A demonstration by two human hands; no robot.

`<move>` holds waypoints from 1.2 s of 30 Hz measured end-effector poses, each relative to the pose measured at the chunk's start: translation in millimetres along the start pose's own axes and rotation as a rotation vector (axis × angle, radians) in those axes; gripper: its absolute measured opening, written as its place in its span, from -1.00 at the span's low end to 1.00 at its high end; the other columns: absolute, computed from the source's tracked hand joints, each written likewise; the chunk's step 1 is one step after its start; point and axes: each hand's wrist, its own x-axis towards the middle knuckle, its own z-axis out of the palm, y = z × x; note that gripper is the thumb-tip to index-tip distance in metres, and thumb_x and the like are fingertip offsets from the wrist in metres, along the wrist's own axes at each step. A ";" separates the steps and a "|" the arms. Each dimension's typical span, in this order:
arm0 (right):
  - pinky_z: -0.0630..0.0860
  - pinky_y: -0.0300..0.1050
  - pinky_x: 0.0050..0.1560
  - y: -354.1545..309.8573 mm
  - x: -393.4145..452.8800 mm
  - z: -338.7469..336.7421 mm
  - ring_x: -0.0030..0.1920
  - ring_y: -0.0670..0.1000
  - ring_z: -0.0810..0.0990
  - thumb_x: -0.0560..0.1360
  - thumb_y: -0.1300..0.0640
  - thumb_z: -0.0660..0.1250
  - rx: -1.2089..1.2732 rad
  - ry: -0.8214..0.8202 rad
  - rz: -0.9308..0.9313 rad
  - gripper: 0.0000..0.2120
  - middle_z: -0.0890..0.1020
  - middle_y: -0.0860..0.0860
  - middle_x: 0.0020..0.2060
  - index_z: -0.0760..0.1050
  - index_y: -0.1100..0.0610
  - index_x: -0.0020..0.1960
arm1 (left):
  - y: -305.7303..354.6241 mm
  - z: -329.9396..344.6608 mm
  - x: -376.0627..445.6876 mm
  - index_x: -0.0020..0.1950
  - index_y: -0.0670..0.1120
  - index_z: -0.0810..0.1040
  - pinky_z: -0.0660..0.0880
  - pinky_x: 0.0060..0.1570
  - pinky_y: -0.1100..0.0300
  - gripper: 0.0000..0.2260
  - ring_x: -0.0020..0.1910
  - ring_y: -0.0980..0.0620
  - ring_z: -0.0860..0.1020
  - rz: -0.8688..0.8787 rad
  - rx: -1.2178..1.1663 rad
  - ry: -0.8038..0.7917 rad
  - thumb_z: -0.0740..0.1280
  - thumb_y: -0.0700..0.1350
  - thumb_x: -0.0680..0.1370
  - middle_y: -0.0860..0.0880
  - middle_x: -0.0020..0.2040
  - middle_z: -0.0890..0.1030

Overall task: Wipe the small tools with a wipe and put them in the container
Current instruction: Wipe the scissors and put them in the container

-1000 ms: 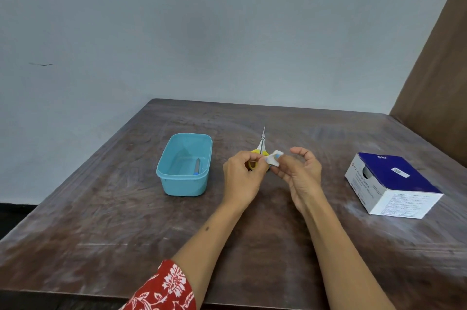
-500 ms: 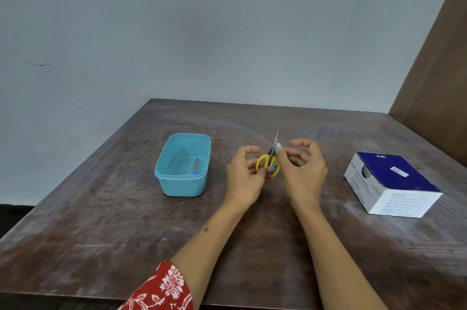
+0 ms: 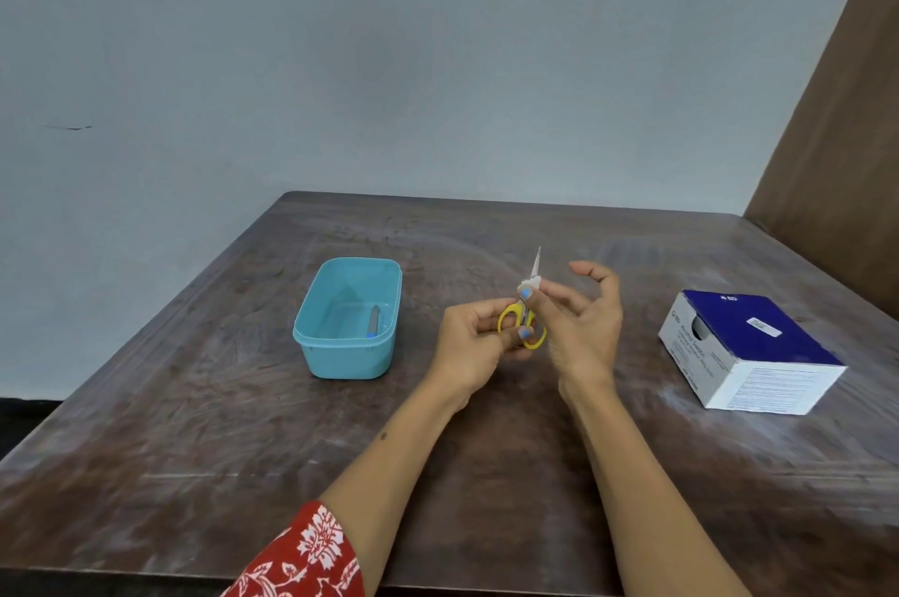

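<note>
Small scissors (image 3: pixel 524 321) with yellow handles point up and away over the middle of the table. My left hand (image 3: pixel 469 346) grips the handles. My right hand (image 3: pixel 581 326) pinches a small white wipe (image 3: pixel 530 282) around the blades just above the handles; the bare blade tip sticks out above it. A light blue plastic container (image 3: pixel 348 316) stands to the left of my hands with one slim grey tool (image 3: pixel 373 320) lying inside it.
A blue and white cardboard box (image 3: pixel 749 351) lies on the right side of the worn brown wooden table (image 3: pixel 243 426). A wall stands behind the table and a brown panel rises at the far right.
My right hand brought the wipe onto the scissor blades and now pinches them near the handles. The scissors moved slightly right and tilted.
</note>
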 end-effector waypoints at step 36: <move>0.56 -0.19 -0.30 5.5 6.4 -2.0 -0.30 -0.05 0.59 0.40 0.26 0.45 0.007 -0.024 0.129 -0.93 0.67 -0.01 -0.33 0.63 0.11 -0.15 | 6.8 -0.6 -5.0 0.03 -0.27 0.61 0.62 -0.21 0.24 -0.83 -0.24 0.10 0.64 -0.064 0.047 -0.007 0.36 -0.38 0.45 -0.10 -0.20 0.65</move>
